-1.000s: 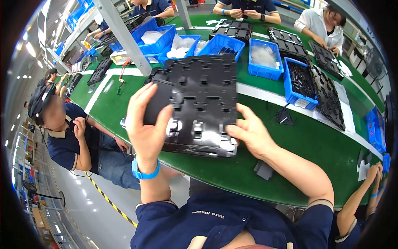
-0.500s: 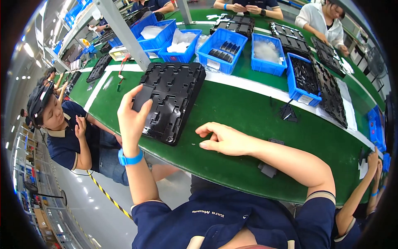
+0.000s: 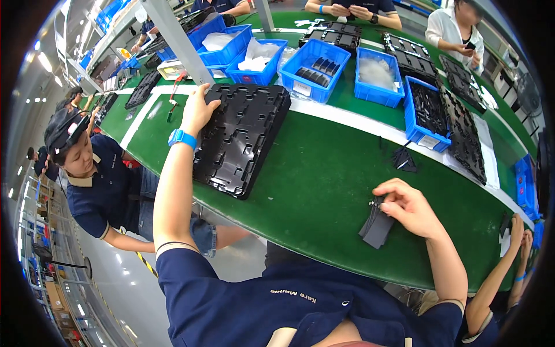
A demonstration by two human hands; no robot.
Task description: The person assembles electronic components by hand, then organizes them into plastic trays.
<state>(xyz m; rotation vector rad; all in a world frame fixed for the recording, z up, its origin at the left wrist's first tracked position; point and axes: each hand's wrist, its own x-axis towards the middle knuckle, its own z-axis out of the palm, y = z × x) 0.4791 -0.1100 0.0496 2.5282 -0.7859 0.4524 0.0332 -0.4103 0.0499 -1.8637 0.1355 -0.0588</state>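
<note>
Left hand (image 3: 198, 114), fingers parted, seemingly steadies the upper-left black rectangular plastic tray (image 3: 243, 133); right hand (image 3: 409, 209), near-closed fingers' grip unclear, touches lower-right dark-grey strips (image 3: 377, 231).

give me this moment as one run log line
left hand: at black tray, far left corner | right hand: fingers at dark flat pieces | surface: green table | beyond tray: blue bins

Tray (image 3: 240, 141), held in both my hands one second ago, lies on table (image 3: 315, 173). My left hand (image 3: 199, 111) now at its far-left corner, my right hand (image 3: 409, 206) at dark strips (image 3: 377, 230). Co-worker's arm (image 3: 130, 242), raised earlier, lowered.
</note>
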